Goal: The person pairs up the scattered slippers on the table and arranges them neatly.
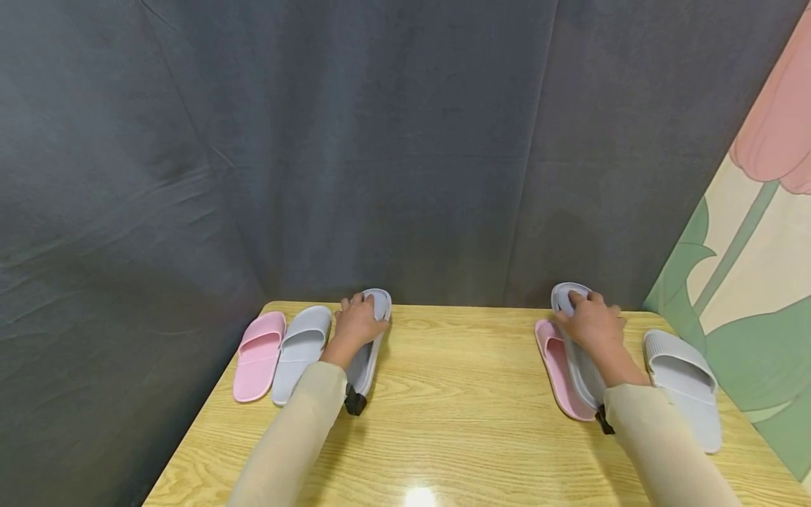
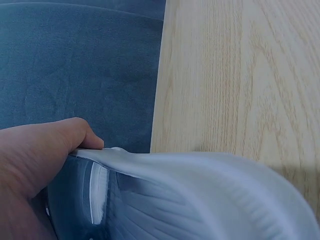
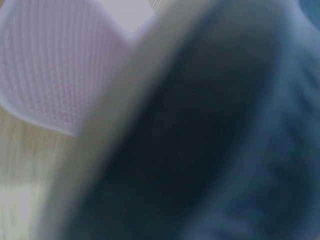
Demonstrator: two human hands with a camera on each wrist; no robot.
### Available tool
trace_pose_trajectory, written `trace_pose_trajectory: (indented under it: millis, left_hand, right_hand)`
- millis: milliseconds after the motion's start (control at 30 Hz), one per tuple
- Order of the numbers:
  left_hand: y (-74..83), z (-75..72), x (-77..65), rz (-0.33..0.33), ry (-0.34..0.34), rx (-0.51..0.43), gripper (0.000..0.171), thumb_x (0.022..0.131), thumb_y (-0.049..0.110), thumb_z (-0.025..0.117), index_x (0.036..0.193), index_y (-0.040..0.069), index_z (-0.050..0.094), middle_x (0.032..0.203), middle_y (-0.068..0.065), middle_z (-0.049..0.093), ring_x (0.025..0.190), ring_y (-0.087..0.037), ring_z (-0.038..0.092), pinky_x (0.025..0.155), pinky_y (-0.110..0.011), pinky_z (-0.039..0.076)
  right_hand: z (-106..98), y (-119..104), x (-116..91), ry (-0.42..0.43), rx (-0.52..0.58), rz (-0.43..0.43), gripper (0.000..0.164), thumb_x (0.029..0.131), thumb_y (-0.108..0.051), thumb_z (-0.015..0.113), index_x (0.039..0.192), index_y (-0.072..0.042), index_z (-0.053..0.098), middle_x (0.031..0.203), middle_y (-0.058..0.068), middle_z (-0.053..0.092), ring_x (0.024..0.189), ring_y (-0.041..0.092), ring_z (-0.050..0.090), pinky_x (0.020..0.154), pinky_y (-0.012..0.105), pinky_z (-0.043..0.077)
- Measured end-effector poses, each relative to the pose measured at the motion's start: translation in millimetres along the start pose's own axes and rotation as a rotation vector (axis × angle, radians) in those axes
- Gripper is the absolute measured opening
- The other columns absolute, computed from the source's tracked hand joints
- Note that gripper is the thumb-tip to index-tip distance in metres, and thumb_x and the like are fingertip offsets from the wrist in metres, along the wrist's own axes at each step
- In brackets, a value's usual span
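Right wrist view mostly blurred: only a dark grey mass, a pale edge and a patch of pink ribbed sole (image 3: 45,75), too soft to read. Left wrist view cut close: thumb of the left hand (image 2: 35,155) on the rim of a grey slipper (image 2: 200,200), wood table (image 2: 240,75) beyond, fingers out of frame. In the head view, both wrists and the slippers' near ends partly covered by beige sleeves and black straps.

Left hand (image 1: 356,325) curled over the far end of the left grey slipper (image 1: 370,352), fingers wrapped round its edge, holding it tipped up on its side. Long axis running away from the person, toe end toward the grey curtain (image 1: 380,141), near the table's (image 1: 456,394) back edge. Plain light grey, smooth, rounded toe.

Right hand (image 1: 592,322) gripping the far end of the right grey slipper (image 1: 579,366), fingers curled over its toe, also stood on edge. Long axis likewise front to back, leaning slightly right toward the near end. Same light grey.

Pink slipper (image 1: 557,373) lying flat just left of it, touching or nearly so; cannot tell which. Another grey slipper (image 1: 687,387), ribbed, flat on the right near the flowered wall. On the far left, a pink slipper (image 1: 258,355) and a grey one (image 1: 303,351) side by side, toes toward the curtain.
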State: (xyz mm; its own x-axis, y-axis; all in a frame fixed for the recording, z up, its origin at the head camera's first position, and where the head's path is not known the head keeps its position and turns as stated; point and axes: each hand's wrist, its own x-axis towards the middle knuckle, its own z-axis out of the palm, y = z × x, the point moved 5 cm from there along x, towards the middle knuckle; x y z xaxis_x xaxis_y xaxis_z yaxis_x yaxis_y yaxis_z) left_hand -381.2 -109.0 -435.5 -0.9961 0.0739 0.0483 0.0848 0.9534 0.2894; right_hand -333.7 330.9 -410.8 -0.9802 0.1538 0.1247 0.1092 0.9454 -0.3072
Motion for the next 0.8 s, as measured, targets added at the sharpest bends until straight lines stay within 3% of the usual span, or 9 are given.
trace_pose_trajectory:
  millis: [800]
  left_hand:
    - [14.1,-2.1,-6.4,-0.009,0.019,-0.018,0.072,0.09,0.043,0.07,0.147,0.004,0.05,0.153,-0.022,0.042,0.136,-0.047,0.037,0.103,-0.064,0.038]
  right_hand:
    - [5,-27,-1,-0.041,0.002,-0.028,0.067,0.099,-0.038,0.053,0.15,0.003,0.039,0.145,0.042,0.032,0.114,0.072,0.039,0.09,0.077,0.035]
